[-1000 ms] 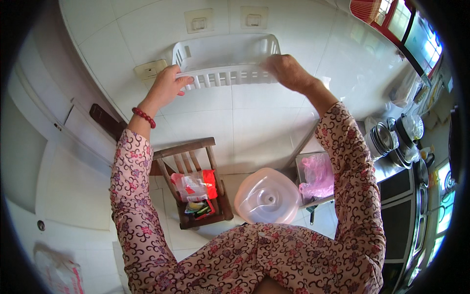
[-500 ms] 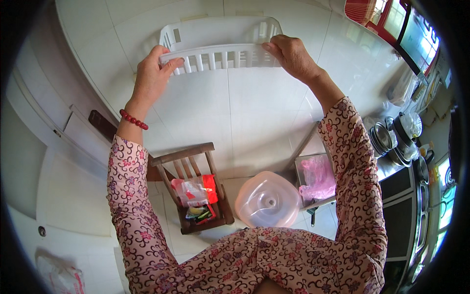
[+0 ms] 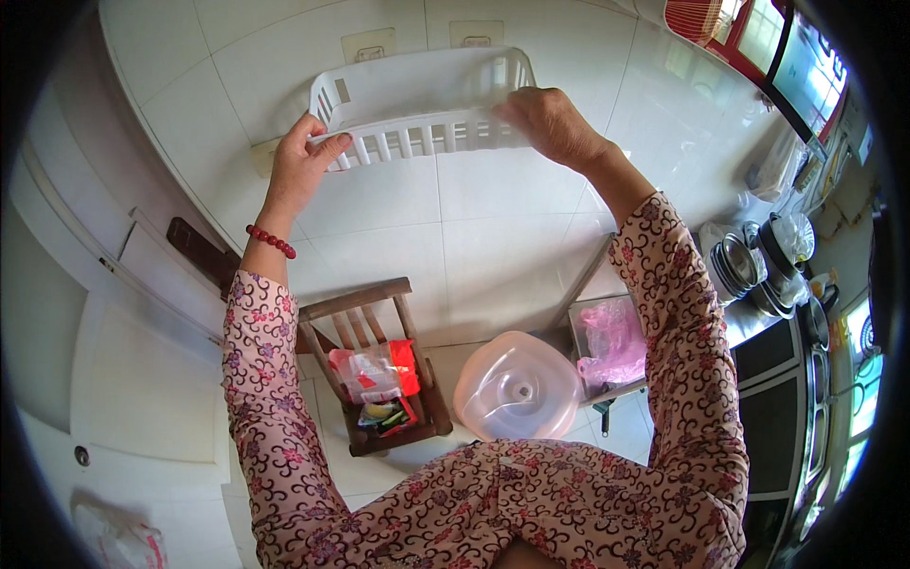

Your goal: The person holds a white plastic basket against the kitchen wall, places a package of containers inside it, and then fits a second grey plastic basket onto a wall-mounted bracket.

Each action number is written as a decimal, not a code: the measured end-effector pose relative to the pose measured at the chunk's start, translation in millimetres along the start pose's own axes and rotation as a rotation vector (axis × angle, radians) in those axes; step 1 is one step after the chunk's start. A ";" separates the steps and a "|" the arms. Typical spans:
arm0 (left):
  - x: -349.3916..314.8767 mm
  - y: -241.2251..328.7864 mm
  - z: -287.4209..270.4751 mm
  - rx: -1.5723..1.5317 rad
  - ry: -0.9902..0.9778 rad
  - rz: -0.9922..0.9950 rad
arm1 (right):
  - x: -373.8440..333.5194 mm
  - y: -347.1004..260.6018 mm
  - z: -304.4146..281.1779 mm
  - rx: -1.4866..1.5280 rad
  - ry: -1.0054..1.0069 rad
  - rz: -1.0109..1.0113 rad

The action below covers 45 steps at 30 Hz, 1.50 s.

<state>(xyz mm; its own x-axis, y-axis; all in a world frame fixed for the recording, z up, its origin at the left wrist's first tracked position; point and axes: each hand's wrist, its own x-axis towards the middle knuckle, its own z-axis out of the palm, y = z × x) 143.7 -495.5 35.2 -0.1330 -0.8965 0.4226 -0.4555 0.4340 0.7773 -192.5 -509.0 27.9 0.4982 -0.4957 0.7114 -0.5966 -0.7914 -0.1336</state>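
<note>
A white plastic basket with slotted sides is held up in front of the white tiled wall. My left hand, with a red bead bracelet on its wrist, is closed on the basket's near left corner, thumb over the rim. At the right end, my right hand is closed on the rim; its fingertips are smeared by motion. Just above the basket, two beige hook plates, a left one and a right one, are fixed to the tiles.
Below stand a wooden chair bearing red-and-clear packets, a pink plastic stool, and a pink bag in a metal-edged unit. Stacked metal pans are on the right counter. A white door is at left.
The basket and both hands have come lower in view, showing more of the two hook plates above it. My right hand has shifted slightly inward and its fingers are now blurred.
</note>
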 end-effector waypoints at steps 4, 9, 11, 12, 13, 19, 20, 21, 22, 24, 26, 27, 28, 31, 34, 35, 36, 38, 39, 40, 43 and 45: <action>1.8 -2.1 -2.8 0.062 -0.003 0.039 | -1.4 1.8 5.6 -0.031 -0.023 0.031; -16.4 -20.0 2.3 0.076 -0.005 0.012 | -18.0 -2.4 22.7 -0.004 -0.006 0.013; -18.2 -14.7 0.7 0.138 0.002 0.048 | -18.1 -0.4 24.8 -0.017 0.032 -0.035; -20.0 -10.4 1.0 0.164 0.011 0.048 | -18.1 -0.8 22.9 -0.026 0.042 -0.034; -21.1 -5.2 1.6 0.190 0.019 0.048 | -17.8 -0.7 17.9 -0.036 0.053 -0.033; -11.1 31.3 -7.3 0.115 0.164 0.104 | 6.6 -11.4 -9.4 -0.018 0.180 -0.042; -5.2 33.3 -7.4 0.170 0.168 0.189 | 10.2 -9.1 -13.0 -0.036 0.163 -0.040; -0.8 29.3 -7.9 0.192 0.158 0.163 | 13.6 -6.8 -13.9 -0.050 0.148 -0.041; 2.9 23.5 -9.1 0.215 0.149 0.138 | 15.8 -5.4 -12.4 -0.005 0.109 -0.013; 2.1 20.9 -8.4 0.257 0.130 0.107 | 13.5 -7.0 -11.7 -0.002 0.048 0.007; -5.4 25.8 -5.7 0.295 0.111 0.096 | 10.6 -6.0 -11.6 -0.024 0.016 0.011; -8.5 24.7 -6.2 0.300 0.106 0.091 | 11.2 -6.4 -11.8 -0.041 0.017 -0.003; -11.3 22.3 -7.0 0.305 0.101 0.086 | 11.4 -6.6 -11.8 -0.058 0.017 -0.016; -20.3 13.4 -5.4 0.318 0.095 0.102 | 1.8 -13.7 -7.2 0.006 0.006 -0.041; -22.9 16.4 -5.8 0.328 0.101 0.149 | -1.8 -9.2 2.7 0.037 0.036 -0.048; -22.5 18.4 -6.3 0.331 0.104 0.167 | -1.3 -9.4 2.9 0.033 0.043 -0.054; -20.5 17.1 -7.0 0.309 0.107 0.182 | -0.2 -10.0 2.0 0.027 0.050 -0.060; -15.2 12.0 -8.5 0.264 0.114 0.212 | 2.4 -11.1 -0.1 0.033 0.049 -0.038; -14.7 16.5 -8.5 0.290 0.104 0.167 | 2.9 -10.3 -0.6 0.037 0.047 -0.024; -15.4 24.8 -8.9 0.316 0.095 0.122 | 3.2 -10.6 -2.5 0.027 0.041 0.006; -13.7 29.4 -13.1 0.360 0.062 0.094 | 4.1 -11.3 -6.7 0.005 0.042 0.028; -12.4 26.6 -13.4 0.343 0.071 0.159 | 4.9 -9.0 -7.2 -0.008 0.074 -0.039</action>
<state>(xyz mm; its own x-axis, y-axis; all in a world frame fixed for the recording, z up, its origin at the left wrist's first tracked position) 145.0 -471.6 56.9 -0.1696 -0.8066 0.5662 -0.7036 0.5014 0.5035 -189.2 -501.8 37.6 0.4736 -0.4369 0.7647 -0.5830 -0.8064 -0.0997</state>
